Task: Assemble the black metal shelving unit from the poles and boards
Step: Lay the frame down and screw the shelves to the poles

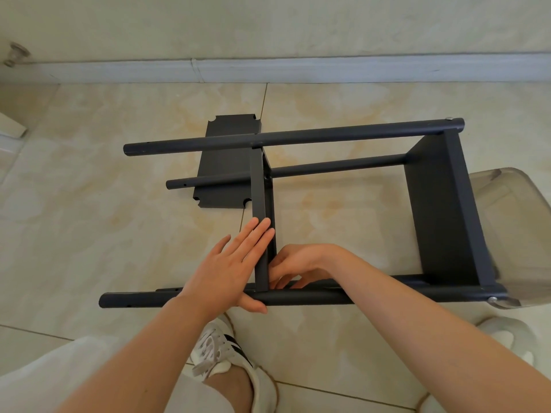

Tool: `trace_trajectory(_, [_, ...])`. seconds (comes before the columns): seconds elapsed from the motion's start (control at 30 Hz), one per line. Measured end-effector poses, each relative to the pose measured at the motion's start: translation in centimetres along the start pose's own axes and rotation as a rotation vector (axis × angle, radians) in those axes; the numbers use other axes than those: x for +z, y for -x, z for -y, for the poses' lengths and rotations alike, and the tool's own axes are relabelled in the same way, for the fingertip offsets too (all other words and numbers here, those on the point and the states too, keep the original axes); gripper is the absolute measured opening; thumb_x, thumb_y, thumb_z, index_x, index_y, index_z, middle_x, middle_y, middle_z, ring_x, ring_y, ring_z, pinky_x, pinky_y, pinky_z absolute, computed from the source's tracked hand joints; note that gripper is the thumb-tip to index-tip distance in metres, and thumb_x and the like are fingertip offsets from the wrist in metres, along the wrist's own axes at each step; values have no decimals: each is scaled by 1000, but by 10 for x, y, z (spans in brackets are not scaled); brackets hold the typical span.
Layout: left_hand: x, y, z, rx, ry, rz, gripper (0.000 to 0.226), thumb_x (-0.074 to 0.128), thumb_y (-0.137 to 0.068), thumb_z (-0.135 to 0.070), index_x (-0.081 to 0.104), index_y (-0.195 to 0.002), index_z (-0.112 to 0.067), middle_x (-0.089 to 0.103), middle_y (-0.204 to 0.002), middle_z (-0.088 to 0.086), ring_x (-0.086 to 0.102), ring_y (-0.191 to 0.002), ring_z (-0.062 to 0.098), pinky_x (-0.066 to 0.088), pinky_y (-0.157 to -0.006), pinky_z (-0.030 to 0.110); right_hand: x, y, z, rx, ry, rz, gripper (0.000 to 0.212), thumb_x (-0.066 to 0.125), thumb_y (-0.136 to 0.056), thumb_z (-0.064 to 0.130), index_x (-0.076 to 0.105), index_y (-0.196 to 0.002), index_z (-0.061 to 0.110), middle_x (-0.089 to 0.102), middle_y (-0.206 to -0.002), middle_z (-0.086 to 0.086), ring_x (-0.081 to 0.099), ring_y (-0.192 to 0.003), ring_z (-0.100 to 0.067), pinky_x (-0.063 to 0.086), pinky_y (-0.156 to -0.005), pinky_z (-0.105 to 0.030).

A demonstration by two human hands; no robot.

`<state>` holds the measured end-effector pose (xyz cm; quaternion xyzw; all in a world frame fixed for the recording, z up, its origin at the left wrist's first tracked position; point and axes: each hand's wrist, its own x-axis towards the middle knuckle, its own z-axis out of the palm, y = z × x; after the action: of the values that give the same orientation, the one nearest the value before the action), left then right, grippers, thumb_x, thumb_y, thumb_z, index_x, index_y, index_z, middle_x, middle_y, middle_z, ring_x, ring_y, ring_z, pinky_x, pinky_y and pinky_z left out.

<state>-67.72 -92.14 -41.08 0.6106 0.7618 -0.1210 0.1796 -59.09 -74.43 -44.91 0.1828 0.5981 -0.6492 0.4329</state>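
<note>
A half-built black metal shelving unit [337, 166] lies on its side on a pale tiled floor [104, 204], seen from above by the person working on it. Its round black poles [328, 134] run left to right. A flat black end board [438, 210] is already fixed across their right ends, with a screw head showing at each near corner. That end rests against a clear plastic chair [512, 219].

A second black board [258, 189] stands on edge between the poles, about halfway along. The left hand [235, 263] lies flat against it, fingers straight and together, thumb resting on the nearest pole [134, 300]. The right hand [298, 269] is on the other side of the board, fingers curled down into the corner where board meets pole. Whether they pinch a screw or only feel for the hole cannot be told.

A third black board with notched corners [223, 162] lies flat on the floor behind, partly under the poles and not yet fitted. A white sneaker [226, 353] shows below.

The step in hand looks like fastening the middle board to the near pole. The next move likely calls for holding the board square and lining its corner with the pole's hole — then the loose board remains for the open left ends.
</note>
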Motion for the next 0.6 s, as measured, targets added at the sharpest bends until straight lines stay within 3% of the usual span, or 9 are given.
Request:
trace_trajectory(0.23, [0,-1,0,-2,-37,15,128,32,-63,-90,-48,-139,-24,-51,-149,-6,-42,-142,16,4,-126,40,-5,0,-5,-6,-11,-15,10,69,-89,23,76,-96,21,76,-99,1,69,-106,-17,51,-99,-36])
trace_trajectory(0.4, [2,-1,0,2,-28,8,129,37,-65,-89,-41,-143,-23,-48,-152,-6,-39,-143,17,6,-126,41,1,-5,-4,-12,-9,-31,8,69,-88,23,74,-94,20,75,-88,4,68,-100,-17,52,-93,-32])
trace_trajectory(0.6, [-1,0,-1,2,-43,28,125,30,-65,-89,-47,-138,-24,-52,-148,-7,-43,-141,16,6,-126,41,-9,3,-3,-11,-33,27,10,70,-89,24,76,-95,18,75,-93,1,68,-96,-15,53,-93,-31])
